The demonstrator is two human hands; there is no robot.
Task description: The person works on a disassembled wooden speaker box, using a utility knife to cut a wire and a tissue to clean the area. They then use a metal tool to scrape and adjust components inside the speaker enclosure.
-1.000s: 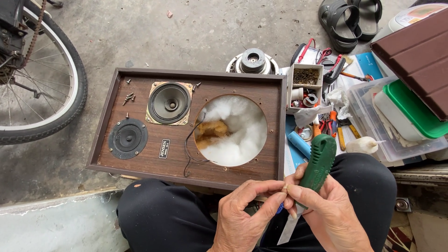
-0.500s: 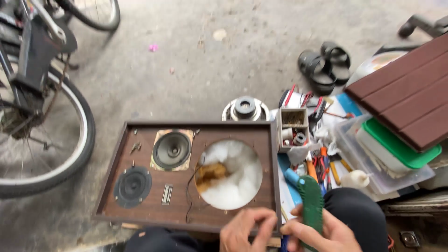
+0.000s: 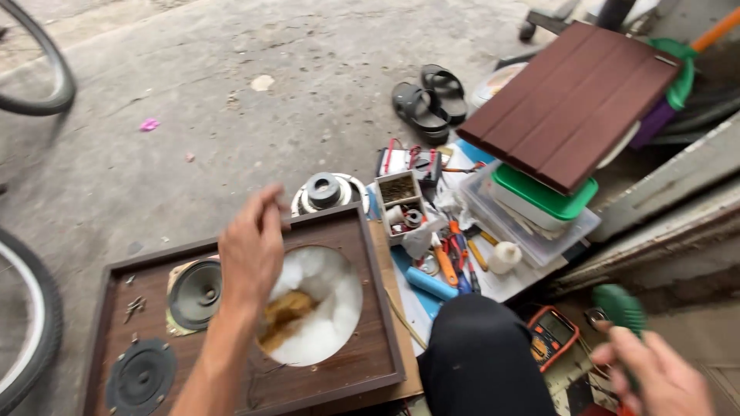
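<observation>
Left hand: the left hand (image 3: 250,250) is held loosely open, empty, over the speaker cabinet (image 3: 370,308); white wadding (image 3: 324,308) is seen beneath
Right hand: the right hand (image 3: 655,377) is closed around a green-handled tool (image 3: 620,308), near right

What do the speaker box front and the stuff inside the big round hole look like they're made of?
Speaker box front: seemingly wood or wood veneer, dark brown with a matte look and a raised frame edge. Stuffing in the hole: soft white fibre wadding, fluffy and cloud-like, with a yellowish-brown patch whose material I cannot tell.
</observation>
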